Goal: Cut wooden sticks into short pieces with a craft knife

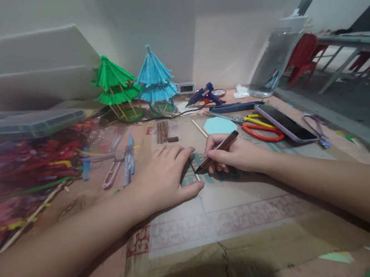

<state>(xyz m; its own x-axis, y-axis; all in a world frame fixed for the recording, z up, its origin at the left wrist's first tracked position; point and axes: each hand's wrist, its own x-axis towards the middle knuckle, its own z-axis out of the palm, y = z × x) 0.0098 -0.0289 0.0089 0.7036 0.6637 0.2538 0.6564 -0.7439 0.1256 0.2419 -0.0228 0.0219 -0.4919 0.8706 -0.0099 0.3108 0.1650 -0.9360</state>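
Observation:
A brown marker [222, 148] is in my right hand [230, 152], the fingers closed around its barrel. The marker's dark tip touches a short thin wooden stick [196, 173], part brown and part pale, on the plastic-covered cardboard [190, 222]. My left hand [165, 173] rests low over the sheet, thumb and index finger apart, one at each end of this stick, holding it down. Just beyond the left hand lies a row of brown-coloured sticks [162, 132], with a short brown piece [173, 139] beside it. A pale stick [199, 128] and a light blue octagon [219, 126] lie past my right hand.
Green [114, 82] and blue [155, 78] model pavilions stand at the back, near a glue gun [206, 93]. On the right are orange-handled scissors [263, 132], a phone [286, 123] and a large bottle [273, 57]. Craft materials [31, 173], cutters and a pen [131, 153] lie left.

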